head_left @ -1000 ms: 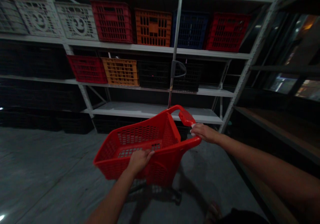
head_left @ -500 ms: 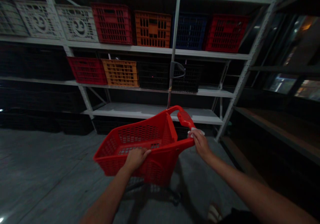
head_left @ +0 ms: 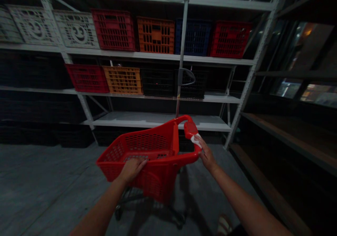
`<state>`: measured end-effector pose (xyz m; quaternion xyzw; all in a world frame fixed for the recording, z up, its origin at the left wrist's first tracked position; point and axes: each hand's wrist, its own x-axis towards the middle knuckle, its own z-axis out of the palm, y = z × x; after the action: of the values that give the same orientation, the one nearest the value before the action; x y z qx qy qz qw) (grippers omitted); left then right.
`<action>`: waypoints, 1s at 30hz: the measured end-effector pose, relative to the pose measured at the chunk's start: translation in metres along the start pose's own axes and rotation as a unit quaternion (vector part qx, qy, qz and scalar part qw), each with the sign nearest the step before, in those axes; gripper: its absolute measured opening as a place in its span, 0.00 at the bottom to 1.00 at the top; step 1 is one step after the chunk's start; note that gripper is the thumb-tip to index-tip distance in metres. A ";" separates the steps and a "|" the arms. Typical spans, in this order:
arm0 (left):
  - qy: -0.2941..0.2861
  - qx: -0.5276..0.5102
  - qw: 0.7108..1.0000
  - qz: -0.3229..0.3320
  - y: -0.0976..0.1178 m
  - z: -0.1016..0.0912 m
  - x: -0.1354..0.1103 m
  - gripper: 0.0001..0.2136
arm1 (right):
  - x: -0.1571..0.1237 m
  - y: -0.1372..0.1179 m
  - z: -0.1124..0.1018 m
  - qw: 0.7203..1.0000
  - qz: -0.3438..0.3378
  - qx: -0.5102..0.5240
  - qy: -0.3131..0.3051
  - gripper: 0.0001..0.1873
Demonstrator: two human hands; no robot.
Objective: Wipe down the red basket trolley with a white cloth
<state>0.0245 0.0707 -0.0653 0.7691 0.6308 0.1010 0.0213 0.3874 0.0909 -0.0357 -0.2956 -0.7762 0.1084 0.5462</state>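
A red plastic shopping cart with a perforated basket stands on the floor in front of me. My left hand grips the near rim of its basket, the fingers curled over to the inside. On the right, my right hand presses a white cloth against the cart's handle; whether it is cloth or paper I cannot tell. Part of the cloth shows past my fingertips. The cart basket holds nothing that I can make out.
Metal shelving behind the cart bears an orange crate, a yellow crate and several others. A pole with a grey loop rises behind the cart. Darker shelves stand to the right. My sandalled foot shows below.
My right hand has slid the cloth along the handle, away from the near corner towards its middle. My left hand stays on the rim. The view has shifted slightly.
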 end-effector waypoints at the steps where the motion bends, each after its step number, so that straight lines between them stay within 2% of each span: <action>1: 0.006 -0.004 1.000 -0.007 0.001 -0.001 0.001 0.25 | -0.001 -0.001 0.006 0.998 0.040 0.035 0.032 0.26; 3: 0.022 -0.010 1.000 -0.014 0.007 -0.003 0.003 0.25 | -0.004 -0.006 0.021 0.982 0.114 0.105 0.109 0.24; 5: 0.071 -0.022 0.997 -0.007 0.023 -0.006 0.003 0.23 | -0.004 -0.012 0.039 0.950 0.170 0.166 0.201 0.22; 8: 0.195 -0.059 0.979 0.032 0.062 -0.015 0.002 0.19 | -0.002 -0.022 0.068 0.871 0.254 0.257 0.332 0.24; 10: 0.248 -0.085 0.963 0.066 0.097 -0.024 0.000 0.17 | -0.003 -0.032 0.085 0.819 0.303 0.292 0.390 0.26; 11: 0.257 -0.092 0.958 0.083 0.115 -0.029 -0.001 0.16 | -0.006 -0.038 0.092 0.806 0.315 0.296 0.404 0.26; 13: 0.258 -0.099 0.955 0.104 0.148 -0.039 -0.003 0.16 | -0.015 -0.053 0.101 0.812 0.311 0.286 0.402 0.26; 16: 0.191 -0.084 0.974 0.088 0.184 -0.051 -0.006 0.19 | -0.034 -0.074 0.097 0.868 0.293 0.235 0.324 0.25; 18: 0.142 -0.055 0.987 0.047 0.195 -0.055 -0.009 0.23 | -0.039 -0.078 0.085 0.897 0.273 0.178 0.301 0.23; 20: 0.108 -0.020 0.994 0.001 0.197 -0.057 -0.011 0.26 | -0.031 -0.071 0.069 0.928 0.213 0.109 0.287 0.22; 21: 0.100 -0.006 0.995 -0.017 0.195 -0.057 -0.012 0.27 | -0.023 -0.065 0.061 0.952 0.168 0.070 0.247 0.22; 23: 0.095 0.012 0.995 -0.036 0.188 -0.057 -0.015 0.27 | 0.002 -0.046 0.047 0.994 0.070 -0.012 0.085 0.20; 25: 0.100 0.020 0.994 -0.041 0.181 -0.058 -0.018 0.27 | 0.031 -0.025 0.036 0.992 0.005 -0.086 -0.096 0.19; 26: 0.106 0.024 0.993 -0.042 0.177 -0.058 -0.019 0.27 | 0.046 -0.016 0.033 0.981 -0.001 -0.118 -0.154 0.20; 28: 0.118 0.032 0.992 -0.043 0.172 -0.057 -0.021 0.27 | 0.073 0.002 0.028 0.963 0.026 -0.173 -0.205 0.21; 30: 0.129 0.037 0.990 -0.043 0.170 -0.056 -0.022 0.27 | 0.094 0.014 0.026 0.949 0.076 -0.215 -0.217 0.21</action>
<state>0.1743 0.0094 0.0134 0.7220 0.6640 0.1749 -0.0850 0.3465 0.1603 0.0210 -0.4335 -0.8560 0.0417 0.2787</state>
